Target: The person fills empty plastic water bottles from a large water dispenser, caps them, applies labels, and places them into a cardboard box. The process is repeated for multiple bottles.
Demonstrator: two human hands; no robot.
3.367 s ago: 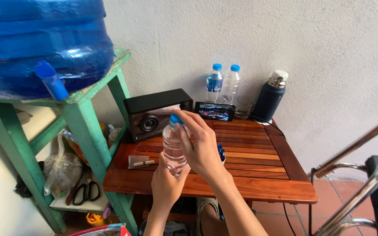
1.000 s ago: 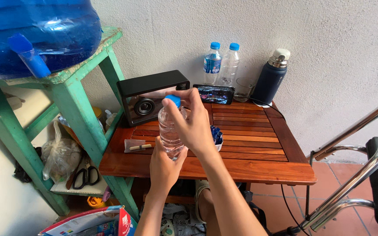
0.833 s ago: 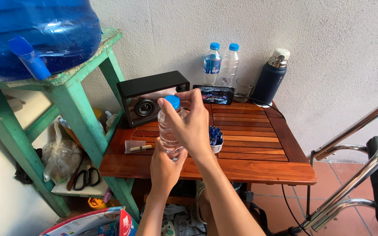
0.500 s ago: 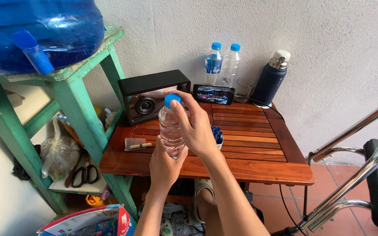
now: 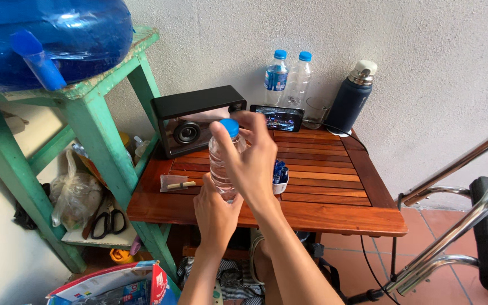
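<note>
I hold a clear plastic bottle [image 5: 221, 164] with a blue cap [image 5: 230, 126] upright over the front of a small wooden table [image 5: 334, 209]. My left hand [image 5: 217, 213] grips the bottle's base from below. My right hand [image 5: 252, 161] wraps the upper body and neck, its fingers beside the cap. The cap sits on the bottle.
On the table stand a black speaker [image 5: 193, 120], two capped bottles [image 5: 288, 79], a phone [image 5: 277, 118], a glass [image 5: 315, 112], a dark flask [image 5: 352, 99] and a small white cup [image 5: 279, 179]. A big blue water jug [image 5: 52, 39] rests on a green stand [image 5: 94, 130] left. A metal chair [image 5: 470, 226] is right.
My hands have kept the bottle in about the same place above the table. My right hand has shifted its hold around the neck and cap. The view has drifted slightly.
</note>
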